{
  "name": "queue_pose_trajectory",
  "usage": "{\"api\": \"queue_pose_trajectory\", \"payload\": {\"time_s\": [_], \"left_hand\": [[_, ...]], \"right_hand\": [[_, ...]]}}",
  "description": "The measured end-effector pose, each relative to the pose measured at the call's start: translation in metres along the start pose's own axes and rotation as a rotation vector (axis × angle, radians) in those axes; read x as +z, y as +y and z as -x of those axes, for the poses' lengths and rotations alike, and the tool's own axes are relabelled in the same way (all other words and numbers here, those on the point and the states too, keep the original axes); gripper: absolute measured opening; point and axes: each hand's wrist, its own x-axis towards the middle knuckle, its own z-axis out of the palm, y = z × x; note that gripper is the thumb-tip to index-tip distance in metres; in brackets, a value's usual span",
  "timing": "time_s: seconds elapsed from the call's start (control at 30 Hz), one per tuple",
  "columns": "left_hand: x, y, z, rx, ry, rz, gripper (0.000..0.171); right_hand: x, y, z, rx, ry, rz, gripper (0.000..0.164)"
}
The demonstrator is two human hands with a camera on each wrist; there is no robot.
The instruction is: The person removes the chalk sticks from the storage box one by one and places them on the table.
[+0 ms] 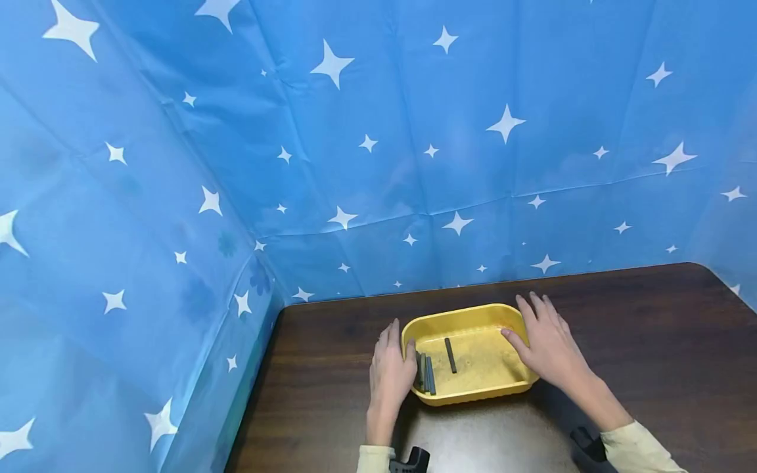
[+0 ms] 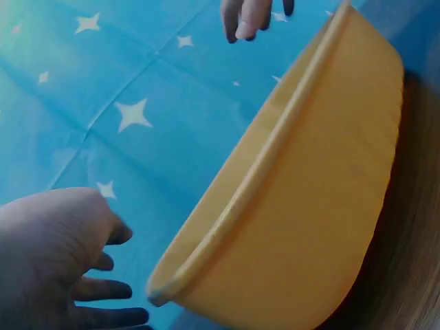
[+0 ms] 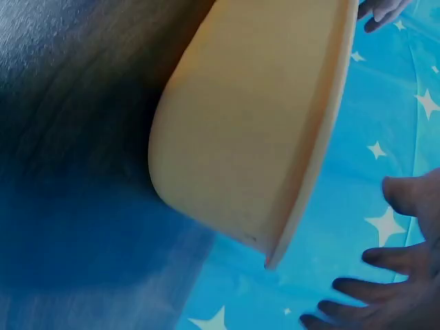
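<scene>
A yellow plastic tray (image 1: pixel 487 368) with raised walls sits on the table between the two hands. Inside, one thin dark stick (image 1: pixel 451 355) lies apart near the middle, and several dark grey and bluish sticks (image 1: pixel 430 376) lie side by side by the left wall. My left hand (image 1: pixel 390 368) is at the tray's left end, partly hiding that corner; its fingers look extended in the left wrist view. At the right end is my right hand (image 1: pixel 550 341), thumb over the rim in the head view, fingers spread in the right wrist view. Neither hand holds anything.
The dark wooden table (image 1: pixel 650 355) reaches back to a blue curtain (image 1: pixel 390 177) with white stars, which also hangs along the left side. A black wrist device (image 1: pixel 412 460) shows at the left cuff, and another dark device (image 1: pixel 587 443) at the right cuff.
</scene>
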Motion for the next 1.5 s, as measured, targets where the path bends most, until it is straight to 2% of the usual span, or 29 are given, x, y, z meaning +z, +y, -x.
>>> {"api": "queue_pose_trajectory", "payload": {"time_s": [0.1, 0.17, 0.27, 0.37, 0.5, 0.6, 0.67, 0.73, 0.93, 1.03, 1.3, 1.5], "left_hand": [[0.009, -0.003, 0.003, -0.057, 0.086, 0.086, 0.045], [0.015, -0.005, 0.006, -0.069, 0.141, 0.123, 0.039], [0.023, -0.009, 0.011, -0.082, 0.182, 0.19, 0.033], [0.026, -0.014, 0.015, -0.123, 0.165, 0.339, 0.034], [0.026, -0.019, 0.012, -0.221, 0.08, 0.586, 0.036], [0.024, -0.022, 0.011, -0.285, 0.015, 0.707, 0.035], [0.023, -0.022, 0.011, -0.308, -0.005, 0.763, 0.035], [0.018, -0.017, 0.012, -0.332, -0.019, 0.796, 0.036], [0.016, -0.022, 0.011, -0.371, -0.061, 0.851, 0.04], [0.021, -0.028, 0.007, -0.394, -0.078, 0.855, 0.04], [0.02, -0.027, 0.006, -0.41, -0.109, 0.904, 0.042], [0.019, -0.026, 0.008, -0.427, -0.098, 0.907, 0.042]], "right_hand": [[0.008, -0.004, 0.001, -0.06, 0.071, -0.026, 0.058], [0.014, -0.008, 0.0, -0.098, 0.112, -0.053, 0.048], [0.021, -0.015, -0.001, -0.104, 0.118, -0.119, 0.039], [0.027, -0.022, -0.004, -0.057, 0.074, -0.218, 0.035], [0.036, -0.026, -0.009, 0.02, -0.013, -0.335, 0.03], [0.045, -0.031, -0.012, 0.081, -0.08, -0.416, 0.029], [0.051, -0.034, -0.014, 0.119, -0.115, -0.465, 0.032], [0.058, -0.037, -0.015, 0.151, -0.15, -0.496, 0.034], [0.077, -0.046, -0.022, 0.211, -0.216, -0.489, 0.039], [0.085, -0.05, -0.028, 0.198, -0.218, -0.458, 0.041], [0.102, -0.059, -0.043, 0.158, -0.214, -0.284, 0.046], [0.114, -0.067, -0.046, 0.079, -0.216, -0.189, 0.033]]}}
